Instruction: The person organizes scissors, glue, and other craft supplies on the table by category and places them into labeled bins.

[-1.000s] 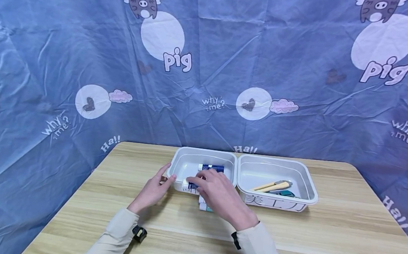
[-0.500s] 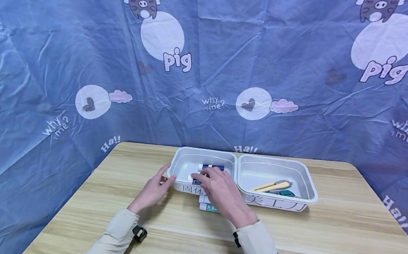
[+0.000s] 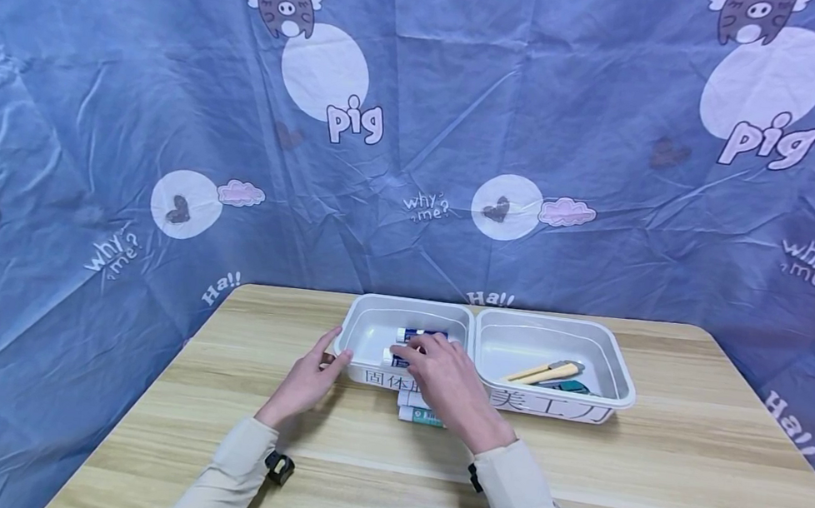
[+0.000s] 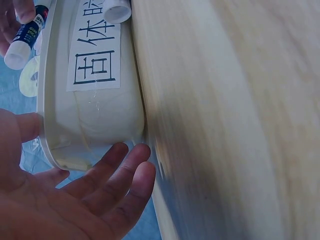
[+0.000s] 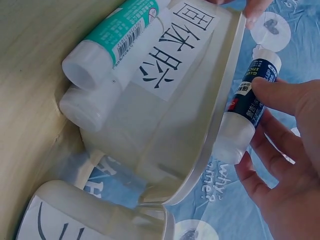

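My right hand (image 3: 449, 384) pinches a navy glue stick (image 5: 254, 87) with white ends between thumb and fingers. It holds the stick over the near rim of the left white bin (image 3: 370, 317), whose front label shows in both wrist views. Inside that bin lies another navy glue stick (image 3: 413, 335). At the bin's left corner is my left hand (image 3: 308, 381), its thumb touching the rim and its fingers extended against the end wall. Before the bin, a green glue stick (image 5: 122, 42) and a white-ended one (image 5: 87, 107) lie side by side, partly hidden by my right hand in the head view.
A second white bin (image 3: 558, 321) adjoins on the right, also labelled. It contains yellow utility knives (image 3: 541, 373) and a dark green item (image 3: 570, 386). Both bins stand toward the back of the wooden table (image 3: 351, 482), before a blue printed cloth (image 3: 422, 122).
My right hand has shifted the navy glue stick slightly right and farther back over the left bin, uncovering more of its label and the green stick. My left hand has stayed put.
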Tool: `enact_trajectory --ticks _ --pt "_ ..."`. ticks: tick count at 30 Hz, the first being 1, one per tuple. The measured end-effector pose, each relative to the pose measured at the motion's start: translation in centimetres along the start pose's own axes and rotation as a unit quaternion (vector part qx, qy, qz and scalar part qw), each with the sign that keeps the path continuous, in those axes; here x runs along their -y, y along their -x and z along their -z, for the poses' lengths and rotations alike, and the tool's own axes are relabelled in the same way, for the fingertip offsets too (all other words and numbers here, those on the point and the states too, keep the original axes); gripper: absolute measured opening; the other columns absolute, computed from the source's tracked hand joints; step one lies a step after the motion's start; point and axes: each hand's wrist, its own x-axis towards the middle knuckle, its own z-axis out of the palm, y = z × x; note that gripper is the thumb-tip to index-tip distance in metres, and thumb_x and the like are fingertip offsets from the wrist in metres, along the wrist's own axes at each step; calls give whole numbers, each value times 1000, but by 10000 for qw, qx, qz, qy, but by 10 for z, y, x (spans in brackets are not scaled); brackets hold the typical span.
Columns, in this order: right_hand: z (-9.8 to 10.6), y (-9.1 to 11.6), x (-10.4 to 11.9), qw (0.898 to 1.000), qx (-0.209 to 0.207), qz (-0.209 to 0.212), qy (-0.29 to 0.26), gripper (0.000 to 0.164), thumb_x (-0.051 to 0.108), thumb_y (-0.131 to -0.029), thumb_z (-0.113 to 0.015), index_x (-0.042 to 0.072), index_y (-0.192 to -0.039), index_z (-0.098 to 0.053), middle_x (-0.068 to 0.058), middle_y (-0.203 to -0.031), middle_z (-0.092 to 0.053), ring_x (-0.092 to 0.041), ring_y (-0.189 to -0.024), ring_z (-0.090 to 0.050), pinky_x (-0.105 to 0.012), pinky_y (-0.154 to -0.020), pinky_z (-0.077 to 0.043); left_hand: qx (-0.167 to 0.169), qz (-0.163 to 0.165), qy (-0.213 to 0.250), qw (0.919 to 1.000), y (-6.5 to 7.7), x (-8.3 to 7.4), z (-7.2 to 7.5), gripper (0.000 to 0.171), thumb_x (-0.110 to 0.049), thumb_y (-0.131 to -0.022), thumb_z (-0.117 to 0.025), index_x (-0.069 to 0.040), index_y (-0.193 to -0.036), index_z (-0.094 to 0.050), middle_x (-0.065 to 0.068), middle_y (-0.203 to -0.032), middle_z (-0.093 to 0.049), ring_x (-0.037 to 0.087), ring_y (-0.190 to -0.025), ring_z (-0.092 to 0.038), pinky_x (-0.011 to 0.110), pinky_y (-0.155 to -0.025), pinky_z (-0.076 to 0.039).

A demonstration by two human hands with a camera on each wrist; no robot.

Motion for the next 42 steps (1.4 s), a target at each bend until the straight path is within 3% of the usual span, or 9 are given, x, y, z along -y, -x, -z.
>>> enact_trajectory --ticks 8,26,42 --pt "-1 0 -1 10000 -43 -28 56 39 9 -87 -81 22 -122 -74 -2 -116 -71 -22 -108 -64 -41 -86 -53 37 -8 0 10000 0 1 0 69 -46 -105 -55 -16 -161 -31 17 -115 -70 24 -94 -67 37 -79 -55" --pt "-6 -1 -4 9998 19 -45 173 35 8 -86 -81 17 -120 -75 -4 -117 -72 -25 -110 -64 -44 -97 -52 25 -28 -48 10000 0 1 0 68 -46 -105 -55 -16 -161 -31 19 -118 -70 28 -100 -69 45 -87 -56" --pt "-7 2 -6 9997 -95 -241 35 36 6 -86 -80 17 -119 -74 -3 -115 -72 -24 -108 -63 -46 -92 -54 45 18 -8 10000 1 0 0 68 -44 -105 -55 -15 -162 -31 20 -118 -69 25 -94 -68 39 -81 -56"
